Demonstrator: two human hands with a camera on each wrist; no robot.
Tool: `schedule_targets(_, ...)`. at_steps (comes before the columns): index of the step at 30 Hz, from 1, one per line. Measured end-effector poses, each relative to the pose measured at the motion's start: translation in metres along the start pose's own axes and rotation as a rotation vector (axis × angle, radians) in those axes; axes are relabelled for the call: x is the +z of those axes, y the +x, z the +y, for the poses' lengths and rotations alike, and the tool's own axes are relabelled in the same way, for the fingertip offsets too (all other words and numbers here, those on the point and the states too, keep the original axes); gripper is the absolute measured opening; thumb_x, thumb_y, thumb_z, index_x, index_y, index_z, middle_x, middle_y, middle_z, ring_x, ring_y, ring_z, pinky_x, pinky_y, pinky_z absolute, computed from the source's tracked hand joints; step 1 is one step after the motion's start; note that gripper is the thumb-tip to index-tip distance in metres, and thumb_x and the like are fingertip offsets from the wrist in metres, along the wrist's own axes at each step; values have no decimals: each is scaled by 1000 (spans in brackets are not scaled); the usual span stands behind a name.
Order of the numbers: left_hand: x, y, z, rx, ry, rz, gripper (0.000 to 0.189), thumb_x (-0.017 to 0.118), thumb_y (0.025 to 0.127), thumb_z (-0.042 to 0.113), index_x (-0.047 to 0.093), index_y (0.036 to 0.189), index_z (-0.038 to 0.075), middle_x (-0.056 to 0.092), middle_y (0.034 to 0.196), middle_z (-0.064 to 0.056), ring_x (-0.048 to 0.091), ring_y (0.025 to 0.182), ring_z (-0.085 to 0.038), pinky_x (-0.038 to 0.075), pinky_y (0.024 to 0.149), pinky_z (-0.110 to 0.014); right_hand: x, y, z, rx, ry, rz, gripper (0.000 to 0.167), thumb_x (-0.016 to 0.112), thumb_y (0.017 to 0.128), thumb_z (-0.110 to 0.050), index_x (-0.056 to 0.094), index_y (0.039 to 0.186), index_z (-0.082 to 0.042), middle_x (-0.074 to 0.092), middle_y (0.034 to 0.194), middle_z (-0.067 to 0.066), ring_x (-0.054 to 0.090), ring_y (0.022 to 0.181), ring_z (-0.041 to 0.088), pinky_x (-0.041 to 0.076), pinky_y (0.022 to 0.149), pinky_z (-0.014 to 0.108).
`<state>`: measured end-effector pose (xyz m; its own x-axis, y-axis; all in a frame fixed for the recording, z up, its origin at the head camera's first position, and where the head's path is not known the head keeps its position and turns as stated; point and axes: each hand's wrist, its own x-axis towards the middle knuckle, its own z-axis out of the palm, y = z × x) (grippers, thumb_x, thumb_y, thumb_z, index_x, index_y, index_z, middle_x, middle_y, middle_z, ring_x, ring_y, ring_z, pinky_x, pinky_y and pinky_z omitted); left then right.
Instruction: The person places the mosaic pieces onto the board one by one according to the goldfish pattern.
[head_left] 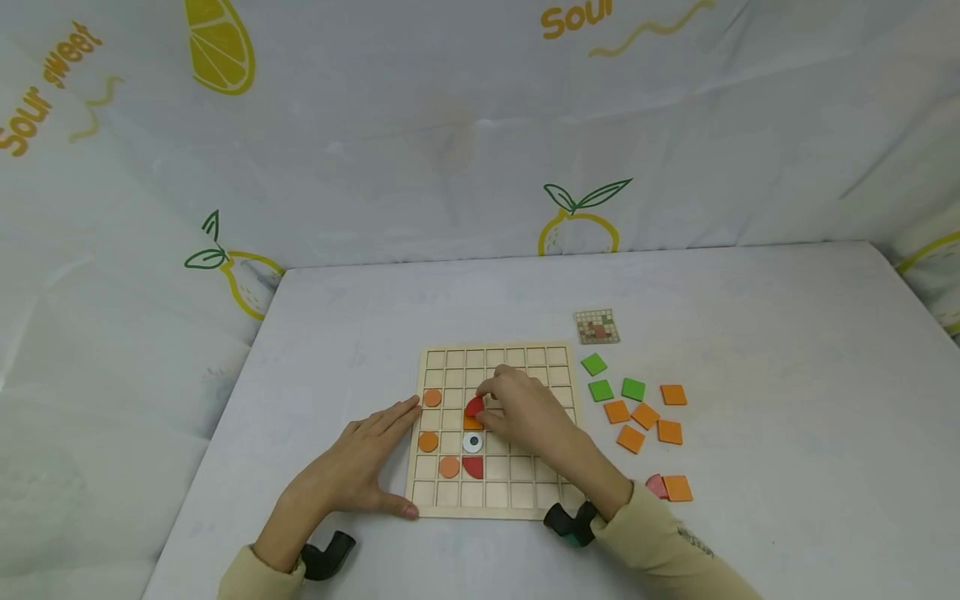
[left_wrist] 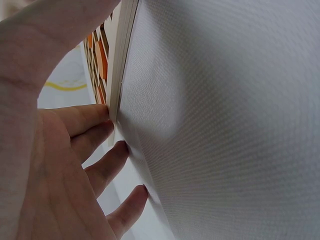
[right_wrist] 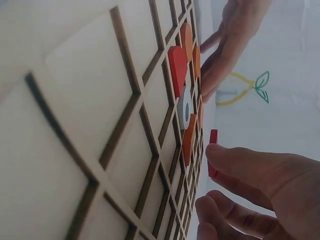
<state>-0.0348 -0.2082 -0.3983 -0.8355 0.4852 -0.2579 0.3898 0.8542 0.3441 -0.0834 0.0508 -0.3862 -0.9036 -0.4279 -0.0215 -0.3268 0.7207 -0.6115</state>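
Observation:
A wooden grid board (head_left: pixel 521 497) lies on the table. My left hand (head_left: pixel 356 467) rests at its left side, fingers extended along the edge and thumb by the near left corner. With thumb and fingertips my right hand (head_left: pixel 531 414) pinches a red quarter-circle tile (head_left: pixel 474 406), held just over the board in the right wrist view. Beneath it an orange square tile (head_left: pixel 472 423) sits in a cell. Nearer in the same column are a white eye disc (head_left: pixel 472 442) and another red quarter-circle (head_left: pixel 473 468). Orange discs (head_left: pixel 428 442) occupy cells to the left.
Right of the board lie several green square tiles (head_left: pixel 633 389) and orange square tiles (head_left: pixel 630 438). A pink quarter-circle (head_left: pixel 657 486) touches another orange square (head_left: pixel 678 488). A small pattern card (head_left: pixel 597 327) lies behind them. White cloth (head_left: pixel 450 167) hangs behind the table.

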Motion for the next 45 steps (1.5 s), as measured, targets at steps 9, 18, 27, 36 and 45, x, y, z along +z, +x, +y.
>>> schedule_targets(9, 0, 0, -1, -7, 1, -1, 127, 91, 61, 63, 33, 160, 9, 31, 169, -9, 39, 150, -35, 41, 110, -62, 11, 2, 1, -2, -4, 0, 19, 82, 85, -12, 79, 101, -3, 69, 91, 8, 61, 74, 16, 56, 68, 33)
schedule_targets(18, 0, 1, -1, -7, 0, -3, 127, 90, 61, 64, 33, 160, 8, 30, 169, -9, 40, 150, -36, 41, 110, -62, 11, 1, 2, -1, -3, 0, 20, 83, 84, -13, 79, 101, -3, 71, 94, 7, 63, 79, 16, 56, 70, 33)
schedule_targets(27, 0, 0, -1, -10, -3, -2, 127, 91, 61, 64, 33, 160, 8, 31, 169, -10, 40, 150, -37, 40, 110, -63, 11, 0, 1, -7, 11, -21, 20, 82, 84, -11, 80, 102, -2, 71, 91, 7, 59, 75, 13, 54, 68, 29)
schedule_targets(36, 1, 1, -1, -10, -7, -5, 128, 91, 60, 64, 33, 160, 9, 30, 169, -9, 40, 150, -36, 40, 110, -63, 12, 9, 4, 15, 16, 20, 19, 80, 86, -11, 79, 102, -1, 71, 94, 10, 62, 76, 16, 57, 68, 33)
schedule_targets(45, 2, 1, -2, -13, -4, -7, 128, 91, 60, 65, 32, 160, 10, 30, 169, -9, 40, 150, -36, 40, 110, -62, 8, 15, 9, 81, 49, -12, 19, 78, 88, -11, 79, 105, -2, 71, 102, 12, 53, 76, 16, 48, 67, 29)
